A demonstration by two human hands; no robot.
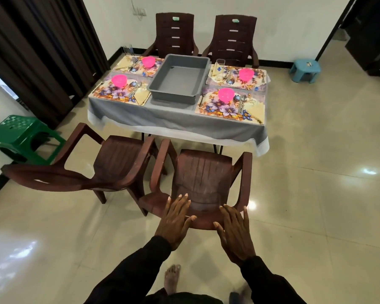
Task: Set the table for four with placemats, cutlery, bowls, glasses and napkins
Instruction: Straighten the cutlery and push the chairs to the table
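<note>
The table point(176, 121) under a grey cloth carries four floral placemats, the near right one point(215, 108) and the near left one point(110, 93) among them. Each mat holds a pink bowl point(226, 94), cutlery point(241, 104) and a yellow napkin point(256, 111). A clear glass point(220, 66) stands on the far right mat. An empty grey tub point(178, 79) sits mid-table. My left hand point(176, 220) and my right hand point(236, 231) lie with straight fingers over the top of a brown chair's back point(203, 226), holding nothing.
A second brown chair point(110, 167) stands at the near left, turned askew. Two more brown chairs point(174, 34) stand behind the table. A green stool point(24, 137) is at the left, a blue stool point(305, 70) at the far right. My bare foot point(172, 277) is on the tiled floor.
</note>
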